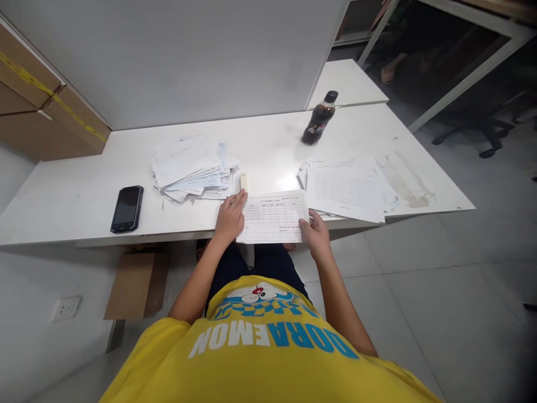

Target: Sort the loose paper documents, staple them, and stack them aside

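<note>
Both hands are on a printed form at the front of the desk!
Here's the white desk [268, 129], running out to both sides of the form, with the right paper pile [344, 187] close by the form's right and the left paper pile [188, 168] beyond its left. The printed form [274, 217] itself pokes its near edge past the desk front. Beyond the form, off to the right, stands the cola bottle [319, 118]. Right hand [316, 234] pinches the form's right edge, thumb on top; left hand [230, 217] lies at its left edge, fingers close together, grip hard to tell. Black phone [127, 209], well left of the form; cream block [244, 182], just beyond its far left corner, at the left fingertips.
</note>
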`<state>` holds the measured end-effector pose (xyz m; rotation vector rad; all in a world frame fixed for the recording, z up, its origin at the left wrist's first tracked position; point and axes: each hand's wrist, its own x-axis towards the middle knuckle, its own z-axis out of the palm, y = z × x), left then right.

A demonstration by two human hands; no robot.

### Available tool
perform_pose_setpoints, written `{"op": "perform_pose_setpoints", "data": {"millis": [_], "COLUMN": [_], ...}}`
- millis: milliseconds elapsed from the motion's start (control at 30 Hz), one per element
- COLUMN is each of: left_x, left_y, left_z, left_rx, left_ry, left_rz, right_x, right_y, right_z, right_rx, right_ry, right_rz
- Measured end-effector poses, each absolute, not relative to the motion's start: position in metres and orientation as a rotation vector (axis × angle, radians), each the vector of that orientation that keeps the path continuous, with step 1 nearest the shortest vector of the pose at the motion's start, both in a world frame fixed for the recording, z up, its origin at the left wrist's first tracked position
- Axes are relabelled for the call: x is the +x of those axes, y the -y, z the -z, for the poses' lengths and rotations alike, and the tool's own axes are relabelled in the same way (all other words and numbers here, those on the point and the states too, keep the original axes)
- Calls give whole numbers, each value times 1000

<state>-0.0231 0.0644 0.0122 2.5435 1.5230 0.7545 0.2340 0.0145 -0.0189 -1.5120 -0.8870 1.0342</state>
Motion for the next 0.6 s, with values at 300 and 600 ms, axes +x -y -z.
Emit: {"op": "perform_pose_setpoints", "data": {"millis": [300,600], "left_x": [-20,-21], "left_y": [-59,-58], "left_z": [-13,-13], "left_rx": [2539,2523], "left_ry": [-1561,-1561], "left_rz": [-696,-651], "right_x": [236,234], "right_y": [-13,-13], "right_z": [18,13], "right_rx": [-1533,-1550], "right_ry": [896,896], "right_rz": [-994,-976]}}
